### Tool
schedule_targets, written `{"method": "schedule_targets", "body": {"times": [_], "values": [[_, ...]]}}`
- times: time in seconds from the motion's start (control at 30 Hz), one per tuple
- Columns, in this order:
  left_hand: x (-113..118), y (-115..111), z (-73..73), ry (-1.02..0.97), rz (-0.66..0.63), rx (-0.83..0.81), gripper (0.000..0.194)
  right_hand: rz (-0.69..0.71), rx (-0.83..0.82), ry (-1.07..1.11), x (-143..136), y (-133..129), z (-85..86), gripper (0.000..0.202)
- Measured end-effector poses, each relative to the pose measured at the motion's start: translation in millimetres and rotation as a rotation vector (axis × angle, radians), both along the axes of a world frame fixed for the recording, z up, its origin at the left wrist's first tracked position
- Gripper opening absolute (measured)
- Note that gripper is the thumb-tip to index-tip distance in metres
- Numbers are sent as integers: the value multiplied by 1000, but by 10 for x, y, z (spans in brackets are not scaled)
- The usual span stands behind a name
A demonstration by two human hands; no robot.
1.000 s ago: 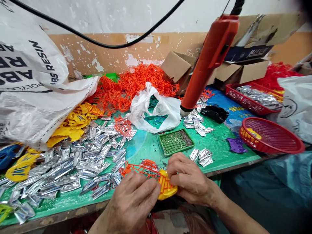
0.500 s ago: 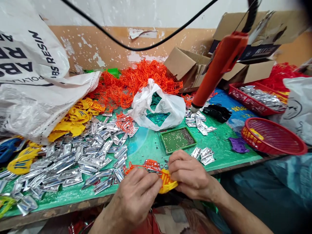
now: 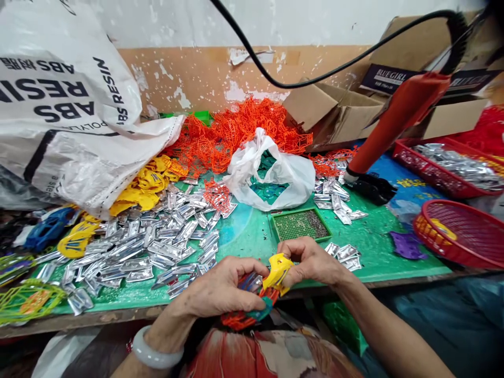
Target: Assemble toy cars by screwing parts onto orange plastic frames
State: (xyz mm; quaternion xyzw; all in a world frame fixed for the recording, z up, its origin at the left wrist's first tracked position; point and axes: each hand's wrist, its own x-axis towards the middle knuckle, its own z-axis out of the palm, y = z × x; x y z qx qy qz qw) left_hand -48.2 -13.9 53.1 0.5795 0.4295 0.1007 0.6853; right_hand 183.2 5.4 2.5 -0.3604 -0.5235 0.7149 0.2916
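My left hand [image 3: 230, 286] is wrapped round an orange plastic frame [image 3: 238, 319] at the table's front edge, its thumb and fingers closed. Teal and silvery pieces show on the same assembly. At its right end a yellow plastic part [image 3: 279, 269] tilts upward, against the orange frame. The fingers of my right hand [image 3: 309, 261] pinch the yellow part from the right. Just beyond my right hand lies a green tray [image 3: 275, 231] with small dark screws. Silvery parts [image 3: 137, 257] are heaped to the left of my hands.
A red electric screwdriver [image 3: 397, 123] hangs at the right on a black cable. A white bag [image 3: 295, 173] of teal parts stands mid-table, orange frames [image 3: 244, 126] piled behind. Farther right are a red basket [image 3: 468, 257] and a purple part [image 3: 407, 245]. A large white sack [image 3: 106, 168] covers the left.
The orange and yellow assembly has been turned, bringing its yellow part uppermost and teal and orange pieces into view below. My left thumb now lies across it. The camera view has shifted left.
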Motion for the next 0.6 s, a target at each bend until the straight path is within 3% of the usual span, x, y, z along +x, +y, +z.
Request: {"method": "schedule_targets", "body": {"times": [0.1,0.23,0.4,0.6], "values": [[27,3,-97,-142,126,-228,35,-38,-147,66,-23,25,-9,42],[52,-38,-234,-294,253,-379,41,-84,-157,88,-39,18,-54,42],[96,-61,-292,-369,290,-414,42,-166,-234,142,-71,-29,-89,46],[130,-64,-308,-358,357,-386,35,-146,-205,34,-72,-23,-49,42]]}}
